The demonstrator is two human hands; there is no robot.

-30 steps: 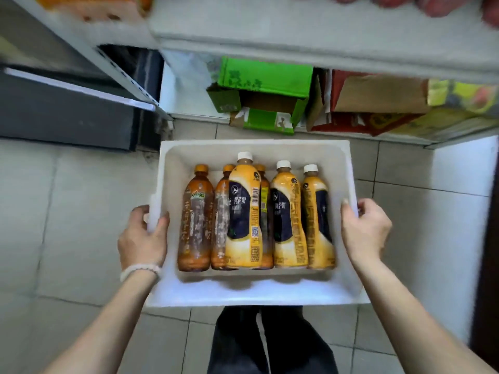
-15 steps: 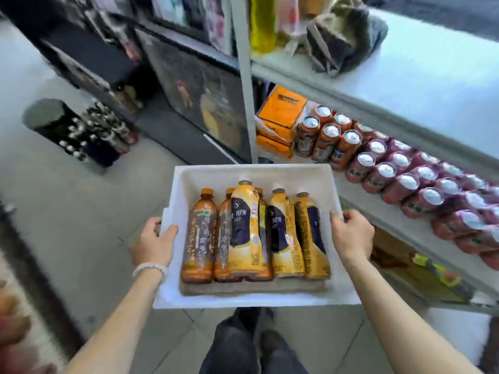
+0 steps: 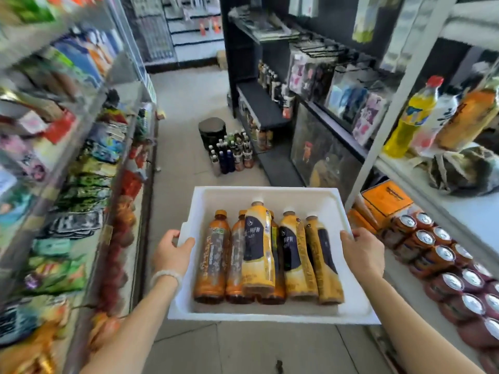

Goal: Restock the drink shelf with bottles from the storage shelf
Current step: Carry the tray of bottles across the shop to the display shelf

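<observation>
Bottles [image 3: 267, 255] lie side by side in a white foam tray [image 3: 272, 315], caps pointing far, bases near. Three amber bottles with orange caps sit left and partly underneath; three with yellow-and-navy shrink sleeves and white caps lie centre and right, one stacked on top. Only a sliver of the third amber bottle shows. Tray is matte, thick-walled, rectangular, with a notched rim.

Left hand [image 3: 172, 253] grips the tray's left wall, thumb over the rim, fingers below and hidden; a pale beaded bracelet [image 3: 166, 275] circles the wrist. Right hand [image 3: 363, 253] grips the right wall the same way. Tray is held in the air over a pale tiled floor [image 3: 189, 109].

Near right, a white shelf [image 3: 469, 209] carries rows of round cans [image 3: 442, 255] with silver tops, an orange carton [image 3: 387, 201] beyond them, and upright bottles above. Left, shelving [image 3: 89, 163] of crinkly snack packets, heavily blurred; labels unreadable.

Far centre, small dark bottles [image 3: 232, 153] cluster on the floor before a black cylindrical bin [image 3: 212, 130]. Far right, a black rack [image 3: 272, 109] holds hanging packets, blurred.
</observation>
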